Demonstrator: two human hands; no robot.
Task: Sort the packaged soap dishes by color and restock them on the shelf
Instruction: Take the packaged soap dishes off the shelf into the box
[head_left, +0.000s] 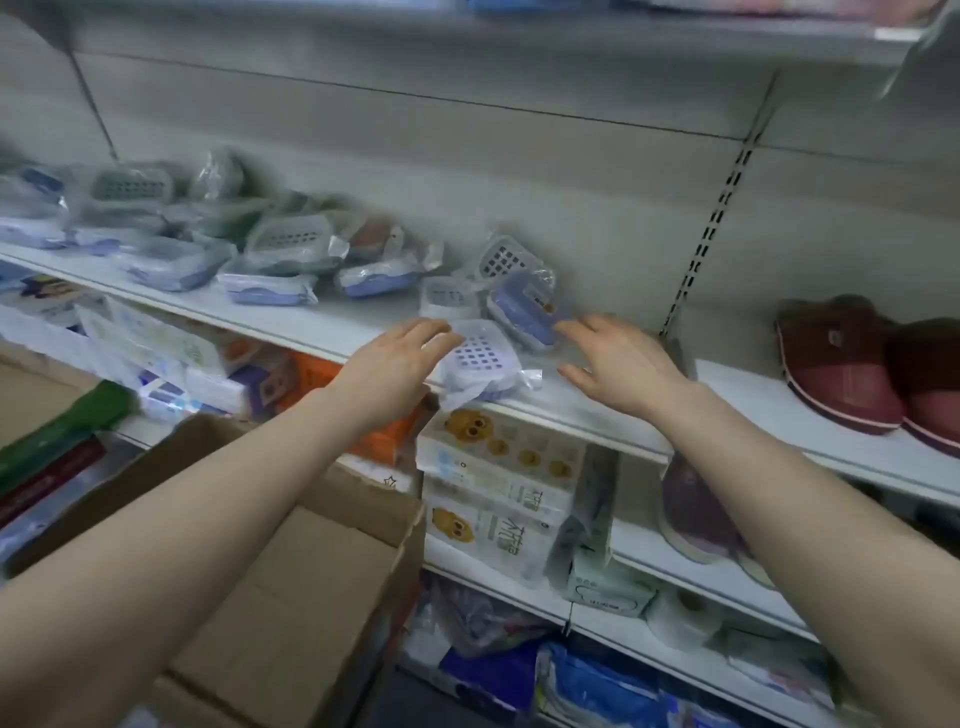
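Head view, blurred by motion: both bare hands reach to the front edge of a white shelf (322, 325). The left hand (395, 364) lies with straight fingers against the left side of a bagged soap dish (480, 364) with a white grid lid over a purple base, which sits at the shelf's edge. The right hand (618, 361) is spread and relaxed, its fingertips touching a second purple soap dish (527, 306) just behind (gripping nothing, as far as the blur lets me see). More packaged soap dishes (280, 249), green-grey and purple, are heaped along the shelf to the left. Dark red slippers (841, 358) sit well to the right. An open cardboard box (291, 597) stands below the left forearm.
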